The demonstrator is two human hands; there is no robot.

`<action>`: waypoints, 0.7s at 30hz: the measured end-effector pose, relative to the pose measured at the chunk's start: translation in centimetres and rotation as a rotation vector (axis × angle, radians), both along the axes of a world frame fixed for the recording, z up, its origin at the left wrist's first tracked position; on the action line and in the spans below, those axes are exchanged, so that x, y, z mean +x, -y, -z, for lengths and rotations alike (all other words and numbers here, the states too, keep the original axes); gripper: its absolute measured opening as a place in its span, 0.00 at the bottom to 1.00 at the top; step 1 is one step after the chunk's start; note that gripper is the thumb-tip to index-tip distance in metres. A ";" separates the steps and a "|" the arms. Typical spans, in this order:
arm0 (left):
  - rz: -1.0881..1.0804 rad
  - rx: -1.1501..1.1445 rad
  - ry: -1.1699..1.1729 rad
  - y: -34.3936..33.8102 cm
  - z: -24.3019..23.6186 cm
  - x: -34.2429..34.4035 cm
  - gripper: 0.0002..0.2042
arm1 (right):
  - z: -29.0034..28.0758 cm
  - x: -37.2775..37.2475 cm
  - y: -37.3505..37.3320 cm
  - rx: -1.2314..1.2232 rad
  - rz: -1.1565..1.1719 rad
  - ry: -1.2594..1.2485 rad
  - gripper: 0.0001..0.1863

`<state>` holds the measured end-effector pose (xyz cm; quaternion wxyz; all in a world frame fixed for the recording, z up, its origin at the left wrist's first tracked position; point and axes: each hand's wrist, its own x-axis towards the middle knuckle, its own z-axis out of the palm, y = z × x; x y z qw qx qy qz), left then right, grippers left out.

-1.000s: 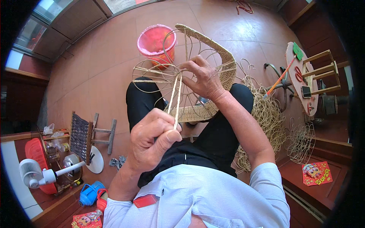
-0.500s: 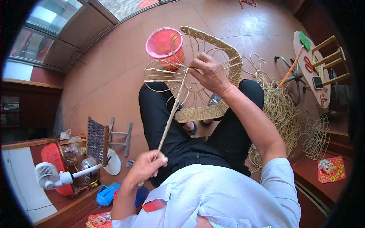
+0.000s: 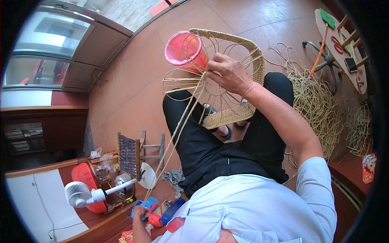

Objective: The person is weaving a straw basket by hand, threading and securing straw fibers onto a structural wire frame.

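Observation:
A half-woven straw basket piece (image 3: 227,117) rests between my knees, with a braided rim and thin looped spokes. My right hand (image 3: 229,73) is closed at its left side, pinching straw cords where they meet the spokes. From there, two long pale strands (image 3: 176,133) stretch down to the lower left. At their far end is my left hand (image 3: 140,211), small and low in view, its fingers closed around the strands beside a blue jug (image 3: 149,202). What the fingertips do there is hard to see.
A pink-lined red bucket (image 3: 184,48) stands just beyond the basket piece. Heaped straw cord (image 3: 316,105) lies right of my knee. A low table (image 3: 332,44) holds red scissors (image 3: 337,44) and a phone (image 3: 351,65). At left are a stool (image 3: 129,156) and a white fan (image 3: 79,194).
My left hand has moved far down and left, drawing the strands out long. The single twisted length now shows as two separate strands. My right hand stays at the spokes; the view has shifted.

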<state>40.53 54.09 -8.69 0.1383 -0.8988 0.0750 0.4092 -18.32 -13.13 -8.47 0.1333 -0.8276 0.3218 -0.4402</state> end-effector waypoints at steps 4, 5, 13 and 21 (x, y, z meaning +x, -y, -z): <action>0.189 0.262 0.312 1.1 -5.6 0.6 0.27 | -1.0 2.1 0.1 0.043 -0.005 -0.062 0.08; 0.421 0.015 0.545 -2.2 -8.2 8.1 0.25 | 0.4 0.1 0.0 0.101 0.023 0.010 0.08; 0.727 -0.424 0.485 26.6 -8.5 2.4 0.30 | -1.1 1.2 -0.5 0.114 0.067 -0.049 0.09; 1.142 -1.622 0.161 57.4 -7.2 -36.6 0.21 | -1.1 1.1 -0.4 0.150 0.069 -0.042 0.09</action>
